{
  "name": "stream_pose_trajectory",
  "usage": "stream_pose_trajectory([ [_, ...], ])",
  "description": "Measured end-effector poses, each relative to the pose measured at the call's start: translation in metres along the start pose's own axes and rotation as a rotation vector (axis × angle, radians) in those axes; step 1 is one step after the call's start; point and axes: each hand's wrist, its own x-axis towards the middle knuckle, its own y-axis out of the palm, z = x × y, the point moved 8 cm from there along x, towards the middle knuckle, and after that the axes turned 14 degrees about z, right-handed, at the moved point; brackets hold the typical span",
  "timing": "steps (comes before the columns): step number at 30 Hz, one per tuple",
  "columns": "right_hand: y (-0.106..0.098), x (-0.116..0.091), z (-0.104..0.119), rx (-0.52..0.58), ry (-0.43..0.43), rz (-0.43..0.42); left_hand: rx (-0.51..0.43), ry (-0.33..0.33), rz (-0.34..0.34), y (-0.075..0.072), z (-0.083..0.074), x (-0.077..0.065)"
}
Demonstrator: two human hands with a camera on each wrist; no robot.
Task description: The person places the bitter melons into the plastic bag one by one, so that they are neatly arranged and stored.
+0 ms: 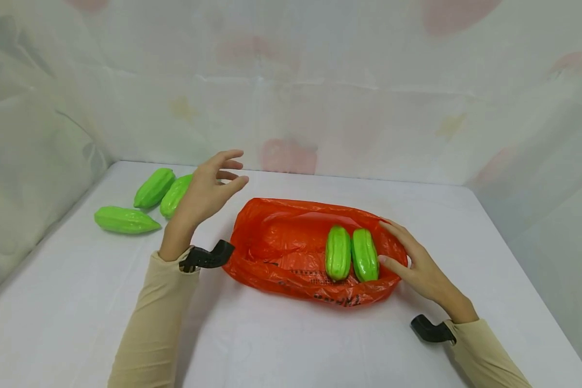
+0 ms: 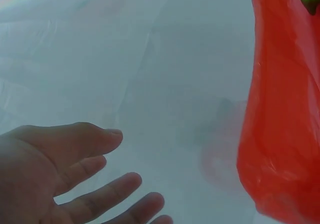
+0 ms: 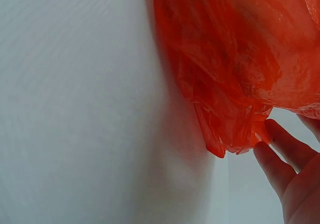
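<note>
My left hand [image 1: 203, 191] is raised over the back left of the table, its fingers spread and bent a little, with nothing in it. In the left wrist view that hand [image 2: 75, 179] shows an empty palm. A red plastic bag [image 1: 281, 215] lies at the middle with its mouth facing up. Inside, at its right end, two green ridged gourds [image 1: 338, 253] lie side by side. At the bag's right rim is my right hand [image 1: 424, 272], thumb over the edge beside a gourd. In the right wrist view, its extended fingers [image 3: 277, 169] touch or nearly touch the bag's folds.
On the white table [image 1: 291, 345], three more green gourds [image 1: 126, 220] lie at the back left, one partly behind the left hand. A patterned cloth wall [image 1: 320, 108] stands along the table's back and sides. Black wrist mounts [image 1: 206, 256] sit at both sleeves.
</note>
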Motion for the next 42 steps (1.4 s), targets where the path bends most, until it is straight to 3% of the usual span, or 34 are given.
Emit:
stream_pose_trajectory([
  [6,0.0,0.0,0.0,0.003,0.0,0.0,0.028,0.014,-0.026,-0.004,0.012,0.003],
  [25,0.001,-0.002,-0.001,0.003,0.007,0.002,0.142,-0.082,-0.108,-0.013,0.06,0.01],
  [36,0.0,-0.003,0.0,-0.001,0.007,0.003,0.257,-0.119,-0.174,-0.017,0.084,0.012],
  [42,0.0,-0.002,0.001,0.004,0.01,0.005,0.265,-0.14,-0.191,-0.018,0.099,0.011],
])
